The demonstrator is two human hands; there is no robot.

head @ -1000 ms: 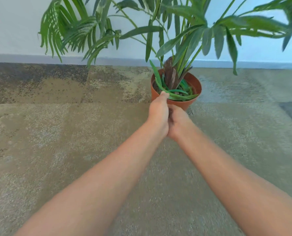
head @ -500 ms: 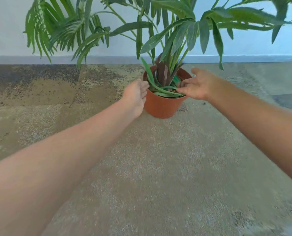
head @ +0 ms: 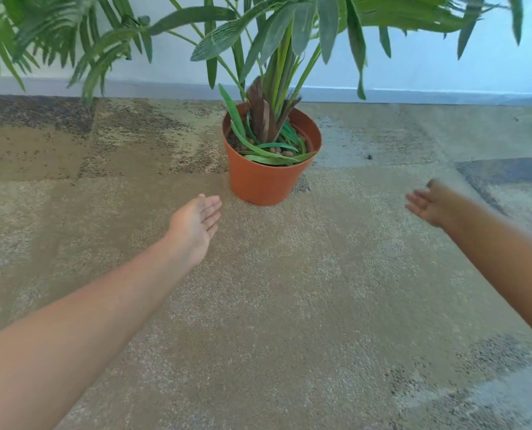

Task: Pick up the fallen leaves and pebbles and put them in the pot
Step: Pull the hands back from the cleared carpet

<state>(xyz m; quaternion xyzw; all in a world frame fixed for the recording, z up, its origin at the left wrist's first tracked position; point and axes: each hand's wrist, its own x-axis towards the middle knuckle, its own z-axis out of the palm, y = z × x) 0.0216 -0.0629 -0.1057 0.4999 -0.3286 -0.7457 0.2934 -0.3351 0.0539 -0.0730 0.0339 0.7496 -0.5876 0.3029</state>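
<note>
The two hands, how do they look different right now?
The left hand is sharp and close to the pot; the right hand is blurred and far off to the pot's other side. The left hand looks lighter, the right hand darker. Both are open, empty and not touching the pot.

Carpet (head: 289, 305) open on all near sides of pot (head: 264, 181); overhanging fronds (head: 289, 41) crowd access from above its rim.
</note>
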